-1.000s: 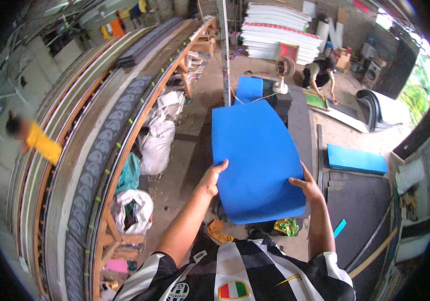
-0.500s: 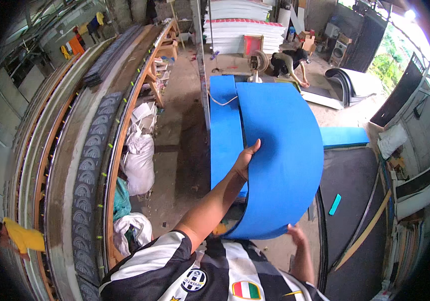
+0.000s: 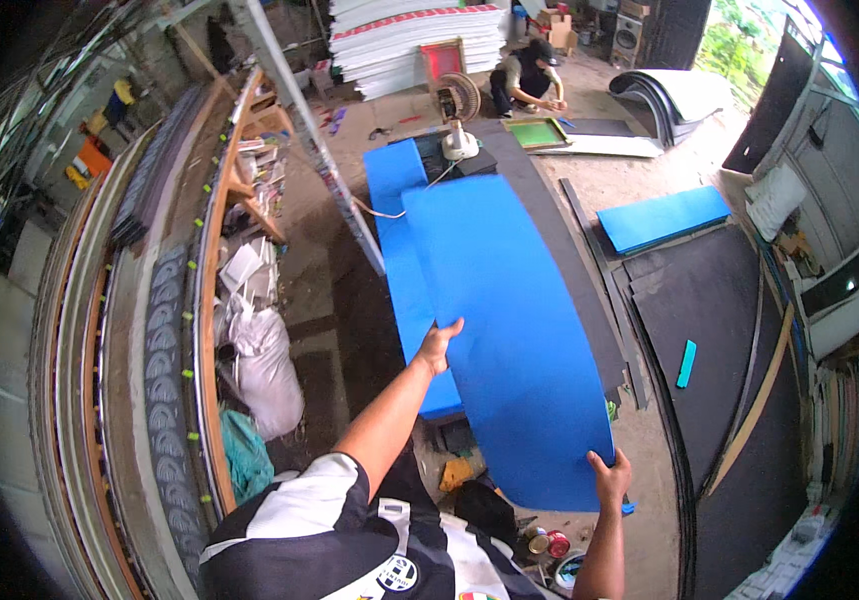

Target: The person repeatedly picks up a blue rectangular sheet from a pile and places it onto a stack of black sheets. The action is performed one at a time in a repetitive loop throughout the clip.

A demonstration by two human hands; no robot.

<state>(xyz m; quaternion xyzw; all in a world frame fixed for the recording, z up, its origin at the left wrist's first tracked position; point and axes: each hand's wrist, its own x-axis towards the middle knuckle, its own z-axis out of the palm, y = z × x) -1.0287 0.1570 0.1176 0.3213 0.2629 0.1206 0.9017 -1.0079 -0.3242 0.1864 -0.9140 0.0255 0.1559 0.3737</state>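
Observation:
A long blue foam sheet (image 3: 519,350) slants away from me over the dark worktable (image 3: 539,195), its surface slightly bowed. My left hand (image 3: 437,347) grips its left edge about midway, thumb on top and fingers hidden underneath. The near right corner is held by my right hand (image 3: 609,475), thumb over the upper face. Beneath and to the left of this sheet lies another blue foam piece (image 3: 397,235), partly covered. A thin pale cord (image 3: 379,213) runs near the far end of both.
A white fan (image 3: 459,125) stands at the table's far end. Beyond it a person (image 3: 529,80) crouches by a green frame (image 3: 537,133). On the right, blue sheets (image 3: 661,218) lie on black sheeting (image 3: 699,310). Tins (image 3: 556,543) sit near my right forearm; a metal post (image 3: 314,140) rises left.
The strongly curled blue sheet has flattened out and its near end lies lower. My right hand has closed on the near right corner. The view has shifted to the right.

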